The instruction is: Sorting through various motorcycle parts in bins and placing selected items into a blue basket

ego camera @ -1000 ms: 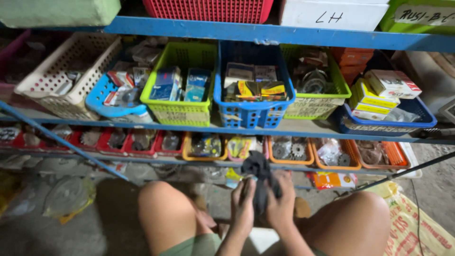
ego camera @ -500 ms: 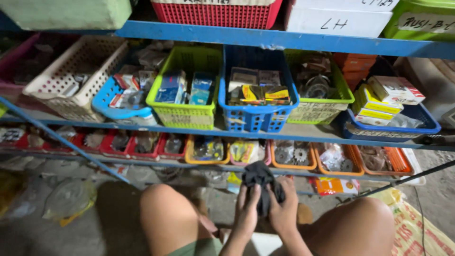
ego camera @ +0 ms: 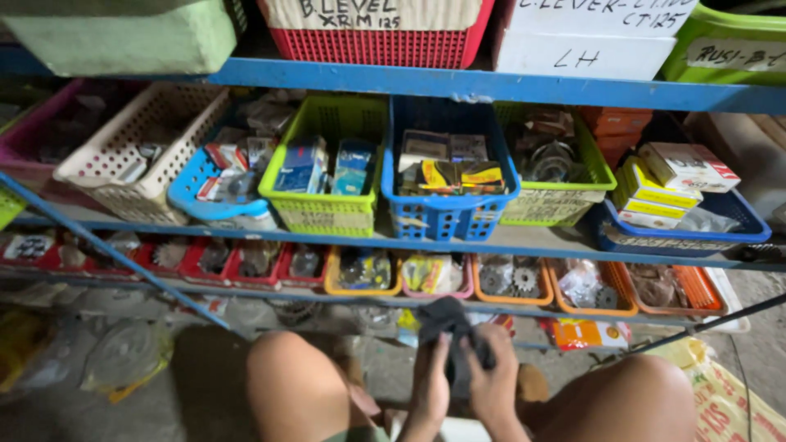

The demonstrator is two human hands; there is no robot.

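Both of my hands are low in the middle of the view, between my bare knees. My left hand (ego camera: 431, 383) and my right hand (ego camera: 494, 378) are closed together around a dark grey cloth (ego camera: 444, 317) that bunches up above my fingers. Whatever the cloth wraps is hidden. Just beyond it runs the lowest shelf row of small trays, with a pink tray (ego camera: 432, 274) of packets and an orange tray (ego camera: 509, 281) of metal sprockets nearest.
A blue metal shelf rail (ego camera: 491, 85) crosses the top. Below it stand a white basket (ego camera: 135, 155), green basket (ego camera: 327, 168), blue basket (ego camera: 446, 176) and a blue tray (ego camera: 684, 233) of boxes. A diagonal blue brace (ego camera: 115, 255) runs at left. A sack (ego camera: 737, 401) lies at right.
The view has tilted and come closer to the shelves. My hands stay together on the dark cloth, shifted slightly lower in the picture.
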